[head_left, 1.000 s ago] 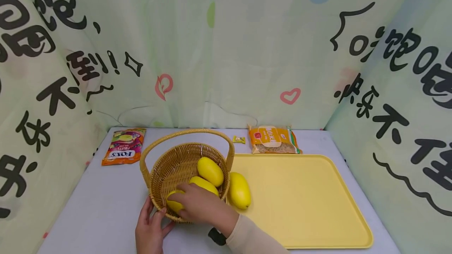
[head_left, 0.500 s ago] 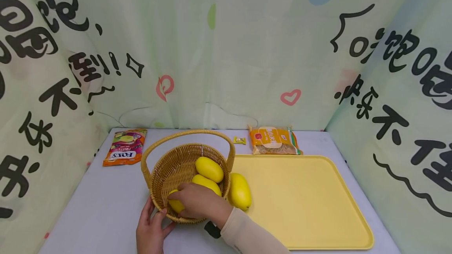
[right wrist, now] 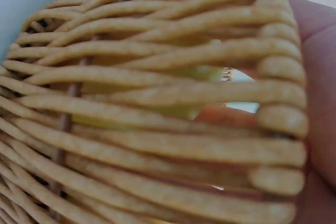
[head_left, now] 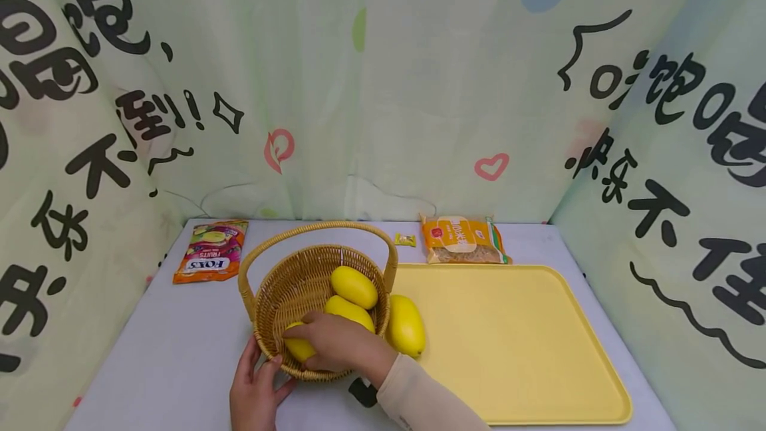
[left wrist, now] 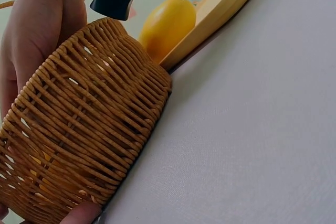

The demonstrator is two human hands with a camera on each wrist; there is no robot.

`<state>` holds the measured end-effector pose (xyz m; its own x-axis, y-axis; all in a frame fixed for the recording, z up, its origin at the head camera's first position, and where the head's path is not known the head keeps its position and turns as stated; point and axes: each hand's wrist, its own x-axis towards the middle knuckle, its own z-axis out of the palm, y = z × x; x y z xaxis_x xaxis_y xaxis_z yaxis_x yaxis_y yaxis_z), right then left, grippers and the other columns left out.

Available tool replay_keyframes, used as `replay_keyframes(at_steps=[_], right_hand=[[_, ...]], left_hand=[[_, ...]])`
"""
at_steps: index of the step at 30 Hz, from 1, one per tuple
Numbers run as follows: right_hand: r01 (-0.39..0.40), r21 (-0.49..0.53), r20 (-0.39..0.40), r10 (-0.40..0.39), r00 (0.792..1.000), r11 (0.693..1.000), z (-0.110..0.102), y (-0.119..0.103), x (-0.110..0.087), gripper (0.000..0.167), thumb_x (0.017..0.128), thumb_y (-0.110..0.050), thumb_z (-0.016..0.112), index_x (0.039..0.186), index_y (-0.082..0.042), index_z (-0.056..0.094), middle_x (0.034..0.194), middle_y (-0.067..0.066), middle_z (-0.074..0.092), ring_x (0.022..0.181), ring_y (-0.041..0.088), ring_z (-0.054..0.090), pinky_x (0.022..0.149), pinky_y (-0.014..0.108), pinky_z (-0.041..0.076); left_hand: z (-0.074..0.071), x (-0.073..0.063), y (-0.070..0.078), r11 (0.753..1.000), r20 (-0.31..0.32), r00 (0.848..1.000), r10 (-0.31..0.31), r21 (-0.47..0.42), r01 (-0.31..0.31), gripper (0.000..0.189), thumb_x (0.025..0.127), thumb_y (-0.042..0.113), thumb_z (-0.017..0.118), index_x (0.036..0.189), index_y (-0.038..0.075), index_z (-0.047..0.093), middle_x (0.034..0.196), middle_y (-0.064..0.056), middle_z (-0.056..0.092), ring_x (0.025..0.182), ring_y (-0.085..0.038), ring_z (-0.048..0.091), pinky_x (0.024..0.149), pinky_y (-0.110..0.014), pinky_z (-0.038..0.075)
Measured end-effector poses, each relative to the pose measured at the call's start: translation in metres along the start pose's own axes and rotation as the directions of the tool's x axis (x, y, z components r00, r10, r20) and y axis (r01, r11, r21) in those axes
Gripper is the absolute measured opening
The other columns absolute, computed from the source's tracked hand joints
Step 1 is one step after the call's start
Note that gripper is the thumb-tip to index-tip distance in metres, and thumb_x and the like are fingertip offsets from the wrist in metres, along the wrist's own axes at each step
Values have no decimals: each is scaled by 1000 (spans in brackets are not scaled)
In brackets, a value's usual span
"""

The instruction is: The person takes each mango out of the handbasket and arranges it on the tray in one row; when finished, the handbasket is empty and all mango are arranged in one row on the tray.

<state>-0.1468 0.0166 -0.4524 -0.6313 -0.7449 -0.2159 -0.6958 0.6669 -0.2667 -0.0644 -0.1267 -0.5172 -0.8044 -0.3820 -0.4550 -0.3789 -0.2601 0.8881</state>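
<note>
A wicker basket [head_left: 311,278] with an arched handle stands on the table, several yellow mangoes [head_left: 354,287] inside it. My right hand [head_left: 341,346] reaches over the near rim and grips the mango [head_left: 299,350] at the front left of the basket. The right wrist view shows the basket's weave [right wrist: 157,93] up close, with yellow behind its gaps. My left hand [head_left: 256,388] holds the basket's near left side, fingers at the rim and outer wall. Outside the basket, another mango [head_left: 407,326] lies at the left edge of the yellow tray.
The yellow tray [head_left: 509,344] fills the right of the table. At the back are an orange bag [head_left: 463,239], a small yellow packet [head_left: 405,239] and, on the left, a Fox's candy bag [head_left: 211,251]. Printed curtains [head_left: 389,98] surround the table.
My right hand stays on the front-left mango, its wrist and forearm shifting slightly left. The mangoes inside have settled a little; my left hand keeps its place on the basket.
</note>
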Motion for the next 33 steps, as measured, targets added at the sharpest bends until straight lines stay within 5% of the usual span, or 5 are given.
replay_keyframes(at_steps=[10,17,28,33], right_hand=[[35,153,-133,-15,991,988,-3,8,-4,59,90,-31,80,147,-34,64,144,0,65,117,10,65,96,23,56],[79,252,-235,-18,972,964,-15,13,-17,58,91,-35,79,147,-29,64,148,-4,62,133,14,59,111,28,52],[189,560,-280,-31,959,807,-24,27,-37,57,91,-32,82,144,-21,64,148,-4,63,128,10,57,106,29,54],[177,610,-289,9,957,773,-25,32,-52,58,89,-31,83,143,-22,64,148,-3,62,128,11,57,105,29,54]], left_hand=[[-3,0,-2,1000,33,999,27,-11,-27,77,107,16,49,173,22,10,179,-15,9,154,-47,37,96,-60,60],[-3,-1,-1,1000,30,999,30,-1,-30,76,107,16,49,172,23,10,179,-15,10,153,-46,38,96,-61,60],[-2,0,-2,1000,22,1000,14,15,-14,78,106,18,49,173,24,9,179,-14,9,153,-46,38,95,-60,61],[-3,0,-2,1000,27,999,25,17,-25,78,106,18,50,173,22,9,178,-16,10,152,-46,39,93,-59,62]])
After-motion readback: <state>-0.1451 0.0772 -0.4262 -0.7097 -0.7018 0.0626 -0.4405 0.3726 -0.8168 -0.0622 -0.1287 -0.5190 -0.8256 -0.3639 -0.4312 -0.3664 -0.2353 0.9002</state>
